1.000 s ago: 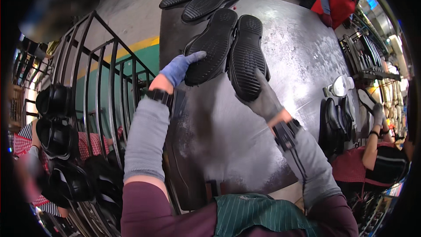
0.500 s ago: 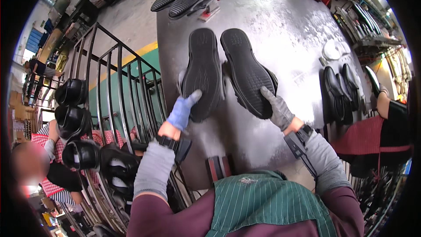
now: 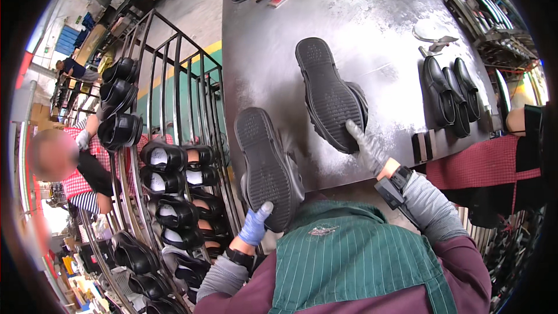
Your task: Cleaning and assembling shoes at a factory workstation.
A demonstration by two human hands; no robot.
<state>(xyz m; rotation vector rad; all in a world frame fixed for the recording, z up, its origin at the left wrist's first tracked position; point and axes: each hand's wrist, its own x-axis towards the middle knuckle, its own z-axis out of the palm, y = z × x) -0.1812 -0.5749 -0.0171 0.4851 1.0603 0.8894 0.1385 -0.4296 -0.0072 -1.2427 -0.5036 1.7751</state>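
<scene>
Our left grip [image 3: 253,227] clasps upturned black shoe [image 3: 264,168], right grip [image 3: 369,150] second shoe [image 3: 331,96]; soles [image 3: 256,136] hide most fingers.

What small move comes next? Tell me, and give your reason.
Probably ease the left hand leftward, bringing its black shoe toward the rack: that shoe, held sole-up, is nearer the rack than the sole-up shoe in the right hand, and the rack bears other black shoes.
</scene>
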